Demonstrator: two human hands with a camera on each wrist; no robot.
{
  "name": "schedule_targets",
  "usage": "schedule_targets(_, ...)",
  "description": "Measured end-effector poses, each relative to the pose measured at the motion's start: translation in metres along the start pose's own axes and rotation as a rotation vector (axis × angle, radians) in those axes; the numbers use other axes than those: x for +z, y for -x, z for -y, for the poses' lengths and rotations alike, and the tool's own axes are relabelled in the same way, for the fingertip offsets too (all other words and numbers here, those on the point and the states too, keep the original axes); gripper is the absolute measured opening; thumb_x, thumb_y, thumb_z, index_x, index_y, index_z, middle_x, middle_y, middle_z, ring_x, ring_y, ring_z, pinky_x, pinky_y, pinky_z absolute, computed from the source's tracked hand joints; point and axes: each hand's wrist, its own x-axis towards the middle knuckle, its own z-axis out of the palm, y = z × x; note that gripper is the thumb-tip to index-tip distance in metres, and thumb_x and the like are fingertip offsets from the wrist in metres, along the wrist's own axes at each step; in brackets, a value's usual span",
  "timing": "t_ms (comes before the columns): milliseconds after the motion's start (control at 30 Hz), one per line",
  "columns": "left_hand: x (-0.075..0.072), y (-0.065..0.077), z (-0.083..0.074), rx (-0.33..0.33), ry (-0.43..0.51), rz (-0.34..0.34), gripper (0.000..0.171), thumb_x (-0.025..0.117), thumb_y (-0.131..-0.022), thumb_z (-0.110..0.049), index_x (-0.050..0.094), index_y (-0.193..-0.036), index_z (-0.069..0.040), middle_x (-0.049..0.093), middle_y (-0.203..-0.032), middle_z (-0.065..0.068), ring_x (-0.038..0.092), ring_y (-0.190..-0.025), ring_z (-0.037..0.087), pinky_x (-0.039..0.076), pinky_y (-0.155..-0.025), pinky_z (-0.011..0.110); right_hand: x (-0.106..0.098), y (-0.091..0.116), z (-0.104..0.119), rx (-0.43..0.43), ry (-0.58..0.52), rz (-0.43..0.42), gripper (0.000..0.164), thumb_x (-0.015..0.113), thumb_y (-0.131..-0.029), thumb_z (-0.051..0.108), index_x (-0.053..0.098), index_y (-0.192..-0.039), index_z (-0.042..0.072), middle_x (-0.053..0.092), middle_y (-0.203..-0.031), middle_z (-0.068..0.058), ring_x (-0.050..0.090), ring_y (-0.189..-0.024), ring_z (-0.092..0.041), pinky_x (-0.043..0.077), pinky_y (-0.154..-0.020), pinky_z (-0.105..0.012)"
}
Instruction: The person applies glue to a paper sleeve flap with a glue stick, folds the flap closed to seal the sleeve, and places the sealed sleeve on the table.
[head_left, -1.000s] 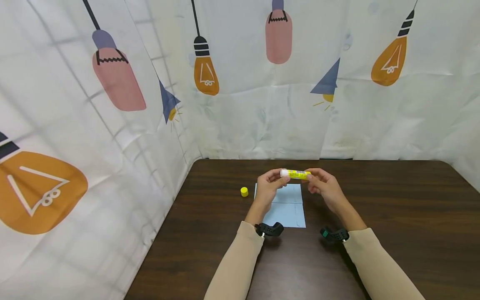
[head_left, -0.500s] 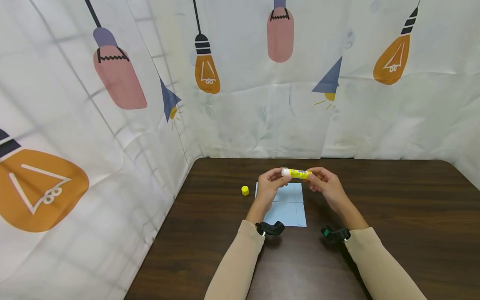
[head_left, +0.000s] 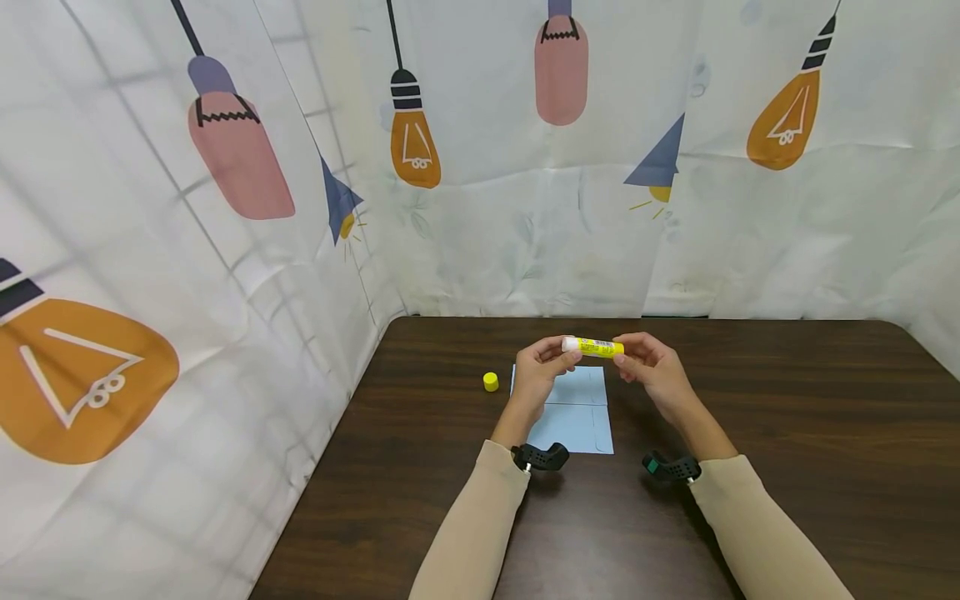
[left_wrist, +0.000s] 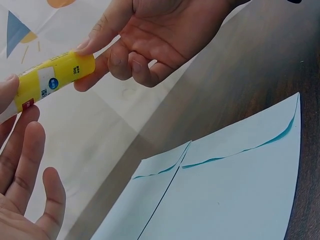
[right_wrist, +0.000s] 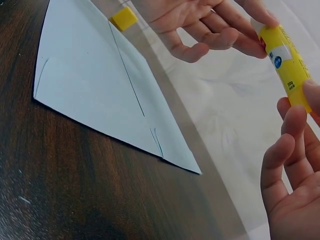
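Over the far part of the table, a yellow glue stick lies almost level between both hands. My left hand pinches its white end between thumb and finger. At the yellow end, the thumb and forefinger of my right hand pinch the base, as the right wrist view shows on the glue stick. Below the hands a light blue folded card lies on the table, with a crease across it and curved lines near its edges. Its left part is hidden by the left hand and wrist.
A small yellow cap stands on the table left of the card. The dark wood table reaches back to a pale printed curtain, which also hangs along the left side.
The view shifts very slightly. Both hands keep their hold on the glue stick in nearly the same place; the right fingers move a little at its base.
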Motion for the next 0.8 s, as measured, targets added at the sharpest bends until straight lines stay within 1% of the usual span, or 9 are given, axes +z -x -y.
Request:
schedule_targets(100,0.0000,-0.0005,0.0005,0.003,0.004,-0.005,0.032,0.081,-0.089,-0.016,0.074,-0.118,-0.004,0.078,-0.103,0.009,0.068,-0.074,0.010,0.058,-0.091,0.049,0.0007,0.0004,0.0006,-0.009,-0.002,-0.010,0.033,0.071,-0.096,0.007,0.060,-0.126,-0.002,0.070,-0.098,0.009,0.061,-0.074,-0.010,0.053,-0.068,-0.020)
schedule_targets(267,0.0006,0.0010,-0.0013,0.003,0.009,-0.015,0.031,0.081,-0.089,-0.016,0.074,-0.117,-0.005,0.078,-0.103,0.009,0.068,-0.074,0.009,0.059,-0.085,0.041,0.0003,0.0011,-0.0001,-0.039,0.019,-0.017,0.037,0.073,-0.094,0.006,0.059,-0.126,-0.004,0.071,-0.098,0.010,0.060,-0.075,-0.010,0.053,-0.067,-0.020)
schedule_targets(333,0.0009,0.0018,-0.0022,0.002,0.008,-0.017,0.031,0.081,-0.089,-0.016,0.074,-0.116,-0.006,0.078,-0.103,0.009,0.068,-0.074,0.009,0.059,-0.086,0.042,0.0000,0.0012,-0.0006,-0.053,0.023,-0.014,0.037,0.073,-0.094,0.006,0.058,-0.126,-0.005,0.071,-0.099,0.009,0.060,-0.075,-0.010,0.053,-0.067,-0.020)
schedule_targets(433,0.0012,0.0018,-0.0024,0.000,0.008,-0.018,0.030,0.081,-0.089,-0.016,0.075,-0.116,-0.006,0.078,-0.102,0.009,0.068,-0.074,0.009,0.058,-0.089,0.048,0.0000,0.0013,-0.0007,-0.063,0.021,-0.014,0.036,0.073,-0.094,0.005,0.059,-0.126,-0.005,0.071,-0.100,0.009,0.059,-0.075,-0.010,0.052,-0.067,-0.019)
schedule_targets(467,0.0012,0.0017,-0.0023,-0.001,0.009,-0.018,0.030,0.081,-0.089,-0.016,0.075,-0.116,-0.006,0.078,-0.102,0.009,0.068,-0.074,0.009,0.058,-0.091,0.051,0.0002,0.0014,-0.0005,-0.062,0.021,-0.015,0.036,0.073,-0.094,0.005,0.059,-0.125,-0.004,0.071,-0.100,0.009,0.059,-0.075,-0.009,0.052,-0.067,-0.019)
schedule_targets(567,0.0008,0.0009,-0.0010,-0.003,0.004,-0.015,0.030,0.081,-0.089,-0.017,0.074,-0.116,-0.005,0.078,-0.101,0.008,0.068,-0.074,0.010,0.058,-0.091,0.049,0.0006,0.0012,0.0000,-0.048,0.005,-0.010,0.035,0.073,-0.094,0.006,0.059,-0.125,-0.002,0.070,-0.100,0.009,0.059,-0.076,-0.009,0.052,-0.066,-0.019)
schedule_targets(700,-0.0003,0.0002,0.0001,0.000,0.003,-0.008,0.031,0.081,-0.089,-0.017,0.074,-0.117,-0.004,0.077,-0.101,0.006,0.067,-0.074,0.010,0.059,-0.089,0.045,0.0005,0.0007,0.0005,-0.022,-0.019,0.012,0.034,0.072,-0.095,0.007,0.059,-0.126,0.000,0.069,-0.101,0.009,0.060,-0.076,-0.009,0.053,-0.067,-0.019)
schedule_targets(733,-0.0004,0.0001,0.0001,0.001,0.006,-0.006,0.031,0.081,-0.089,-0.017,0.074,-0.117,-0.004,0.077,-0.100,0.006,0.067,-0.074,0.010,0.058,-0.089,0.046,0.0003,0.0005,0.0005,-0.015,-0.019,0.014,0.033,0.070,-0.096,0.007,0.058,-0.126,0.000,0.069,-0.100,0.010,0.060,-0.076,-0.009,0.053,-0.067,-0.019)
schedule_targets(800,-0.0006,0.0000,-0.0005,0.003,0.007,-0.006,0.032,0.081,-0.089,-0.017,0.073,-0.117,-0.004,0.077,-0.101,0.007,0.067,-0.074,0.010,0.059,-0.087,0.042,-0.0002,0.0003,0.0006,-0.004,-0.010,0.015,0.032,0.068,-0.098,0.009,0.058,-0.127,0.000,0.067,-0.098,0.009,0.060,-0.075,-0.009,0.053,-0.067,-0.020)
